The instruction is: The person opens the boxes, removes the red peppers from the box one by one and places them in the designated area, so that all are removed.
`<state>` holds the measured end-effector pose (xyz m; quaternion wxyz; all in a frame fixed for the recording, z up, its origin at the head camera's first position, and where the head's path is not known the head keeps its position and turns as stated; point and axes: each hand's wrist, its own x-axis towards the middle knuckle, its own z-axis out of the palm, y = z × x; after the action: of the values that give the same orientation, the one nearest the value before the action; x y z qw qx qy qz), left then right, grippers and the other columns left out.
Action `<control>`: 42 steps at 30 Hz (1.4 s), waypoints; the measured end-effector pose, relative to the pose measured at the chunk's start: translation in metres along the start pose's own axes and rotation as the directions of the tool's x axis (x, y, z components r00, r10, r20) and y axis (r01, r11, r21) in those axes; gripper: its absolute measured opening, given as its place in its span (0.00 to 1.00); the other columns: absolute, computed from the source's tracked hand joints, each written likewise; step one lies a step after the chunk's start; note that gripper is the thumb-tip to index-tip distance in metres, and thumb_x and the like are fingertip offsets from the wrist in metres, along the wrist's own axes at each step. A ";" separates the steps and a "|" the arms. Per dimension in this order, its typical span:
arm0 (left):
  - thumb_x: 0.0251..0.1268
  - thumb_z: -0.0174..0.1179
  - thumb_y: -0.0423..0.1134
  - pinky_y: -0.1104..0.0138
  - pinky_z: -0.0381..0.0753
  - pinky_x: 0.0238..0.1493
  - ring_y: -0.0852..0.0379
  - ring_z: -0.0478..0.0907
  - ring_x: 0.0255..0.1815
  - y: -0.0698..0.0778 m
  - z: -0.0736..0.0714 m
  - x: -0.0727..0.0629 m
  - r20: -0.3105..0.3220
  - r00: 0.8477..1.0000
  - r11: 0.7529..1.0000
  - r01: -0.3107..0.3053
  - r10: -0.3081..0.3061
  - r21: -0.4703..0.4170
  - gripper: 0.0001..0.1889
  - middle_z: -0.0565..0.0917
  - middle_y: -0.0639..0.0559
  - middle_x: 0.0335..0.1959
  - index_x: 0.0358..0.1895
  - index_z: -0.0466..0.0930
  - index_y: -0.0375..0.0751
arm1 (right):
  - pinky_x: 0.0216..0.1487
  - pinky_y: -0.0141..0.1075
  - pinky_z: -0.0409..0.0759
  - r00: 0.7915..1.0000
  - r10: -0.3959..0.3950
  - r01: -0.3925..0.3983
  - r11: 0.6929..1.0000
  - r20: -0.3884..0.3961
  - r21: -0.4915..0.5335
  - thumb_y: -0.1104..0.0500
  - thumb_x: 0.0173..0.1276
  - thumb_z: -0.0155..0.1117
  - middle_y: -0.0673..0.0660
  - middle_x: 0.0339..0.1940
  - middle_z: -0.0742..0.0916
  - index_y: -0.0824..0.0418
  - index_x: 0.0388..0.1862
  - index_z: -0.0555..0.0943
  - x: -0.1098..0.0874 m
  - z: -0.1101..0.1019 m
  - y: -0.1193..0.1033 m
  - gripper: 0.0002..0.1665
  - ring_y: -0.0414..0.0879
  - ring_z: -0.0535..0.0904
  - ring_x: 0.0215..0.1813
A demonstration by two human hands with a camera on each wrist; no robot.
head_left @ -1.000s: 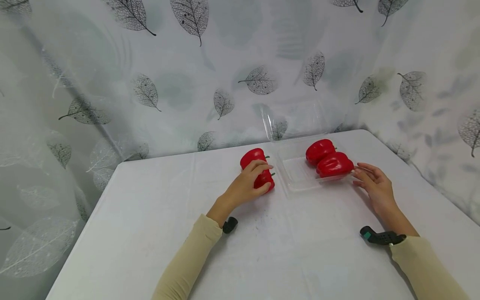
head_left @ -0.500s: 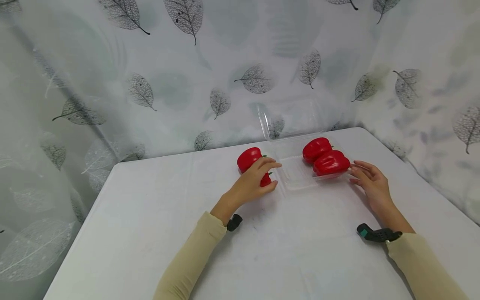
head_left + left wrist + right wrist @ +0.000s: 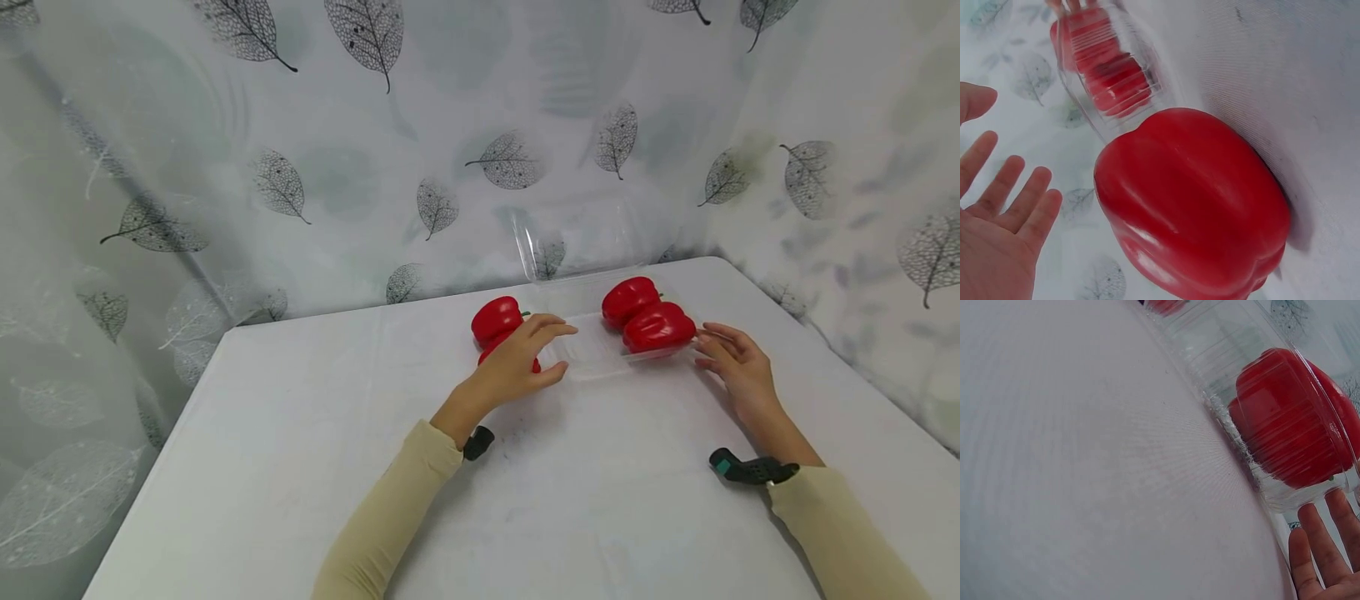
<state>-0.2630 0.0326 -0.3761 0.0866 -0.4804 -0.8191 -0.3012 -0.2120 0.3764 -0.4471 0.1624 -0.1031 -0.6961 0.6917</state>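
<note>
My left hand [image 3: 512,368] hovers beside two loose red bell peppers, its thumb and fingers spread with nothing between them. The rear loose bell pepper [image 3: 495,318] shows well; the front one is mostly behind the hand in the head view. In the left wrist view a bell pepper [image 3: 1191,200] looms large, with a gap between it and the hand. A clear plastic clamshell box [image 3: 581,364] holds two more bell peppers [image 3: 658,327], side by side in its right half. At the box's right end my right hand [image 3: 738,367] touches the wall with relaxed fingertips [image 3: 1309,515].
The box's clear lid [image 3: 581,242] stands raised at the back, against the leaf-print curtain [image 3: 337,208]. A white-covered table [image 3: 300,433] lies under everything, its far edge just behind the box. Dark wrist cameras [image 3: 750,468] sit on both wrists.
My left hand has slid right, off the loose bell peppers and toward the box, its fingers spreading wider. The right hand keeps its place at the box, and the view has shifted slightly.
</note>
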 end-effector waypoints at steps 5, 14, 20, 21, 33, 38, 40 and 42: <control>0.65 0.62 0.37 0.71 0.75 0.60 0.55 0.68 0.65 0.004 0.003 0.005 0.001 1.000 1.000 -0.018 0.018 -0.014 0.24 0.71 0.47 0.64 0.65 0.71 0.42 | 0.41 0.19 0.79 1.000 -0.006 0.006 1.000 -0.004 -0.016 0.47 0.68 0.64 0.38 0.47 0.80 0.52 0.66 0.71 0.000 -0.003 0.001 0.30 0.28 0.80 0.46; 0.66 0.61 0.37 0.70 0.77 0.57 0.56 0.69 0.65 0.012 0.006 0.017 0.005 1.000 1.000 -0.019 0.019 -0.020 0.25 0.70 0.48 0.64 0.66 0.70 0.42 | 0.41 0.19 0.79 1.000 -0.025 0.025 0.999 -0.002 -0.037 0.48 0.68 0.64 0.37 0.46 0.81 0.52 0.66 0.71 0.001 -0.006 -0.002 0.29 0.27 0.80 0.45; 0.67 0.61 0.38 0.72 0.77 0.57 0.56 0.68 0.66 0.014 0.010 0.025 0.004 1.000 1.000 -0.021 0.021 -0.021 0.25 0.70 0.49 0.64 0.66 0.70 0.45 | 0.41 0.19 0.79 1.000 -0.023 0.022 0.998 -0.010 -0.055 0.47 0.68 0.64 0.36 0.45 0.81 0.52 0.66 0.71 0.001 -0.008 -0.003 0.30 0.28 0.80 0.46; 0.67 0.61 0.38 0.72 0.76 0.58 0.56 0.67 0.66 0.014 0.010 0.025 0.001 1.000 0.999 -0.025 0.025 -0.025 0.25 0.70 0.49 0.64 0.66 0.70 0.44 | 0.41 0.19 0.79 1.000 -0.023 0.022 0.998 -0.010 -0.054 0.47 0.68 0.64 0.36 0.45 0.81 0.52 0.66 0.71 0.001 -0.008 -0.004 0.29 0.28 0.80 0.46; 0.67 0.61 0.38 0.73 0.71 0.63 0.56 0.67 0.66 0.016 0.016 0.038 -0.007 0.999 0.998 -0.046 0.046 -0.045 0.25 0.70 0.49 0.64 0.67 0.69 0.43 | 0.41 0.20 0.79 1.000 -0.020 0.020 1.000 -0.002 0.007 0.48 0.67 0.66 0.37 0.45 0.82 0.50 0.60 0.74 0.001 -0.004 -0.003 0.25 0.29 0.81 0.44; 0.67 0.61 0.38 0.73 0.70 0.63 0.56 0.67 0.66 0.016 0.022 0.043 0.014 0.999 0.998 -0.032 0.033 -0.061 0.25 0.70 0.49 0.64 0.67 0.69 0.43 | 0.42 0.20 0.79 1.000 -0.018 0.018 1.000 -0.008 -0.013 0.48 0.67 0.65 0.37 0.45 0.82 0.51 0.62 0.73 0.000 -0.001 -0.002 0.26 0.29 0.80 0.45; 0.67 0.61 0.38 0.74 0.70 0.64 0.56 0.67 0.66 0.016 0.025 0.045 0.022 0.999 0.997 -0.029 0.030 -0.074 0.25 0.71 0.49 0.63 0.66 0.70 0.44 | 0.42 0.20 0.79 1.000 -0.013 0.013 1.000 -0.011 -0.018 0.48 0.67 0.65 0.37 0.44 0.82 0.52 0.62 0.73 0.000 0.000 -0.001 0.27 0.29 0.80 0.45; 0.67 0.60 0.38 0.74 0.69 0.64 0.56 0.67 0.66 0.016 0.028 0.047 0.031 0.999 0.997 -0.027 0.030 -0.079 0.24 0.71 0.49 0.63 0.66 0.70 0.44 | 0.42 0.20 0.79 1.000 -0.009 0.008 1.000 -0.016 -0.021 0.48 0.67 0.65 0.37 0.44 0.82 0.52 0.63 0.73 -0.001 0.001 0.000 0.27 0.30 0.80 0.45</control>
<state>-0.2703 0.0886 -0.3720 0.0588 -0.4998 -0.8011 -0.3241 -0.2118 0.3755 -0.4472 0.1699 -0.1075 -0.7026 0.6826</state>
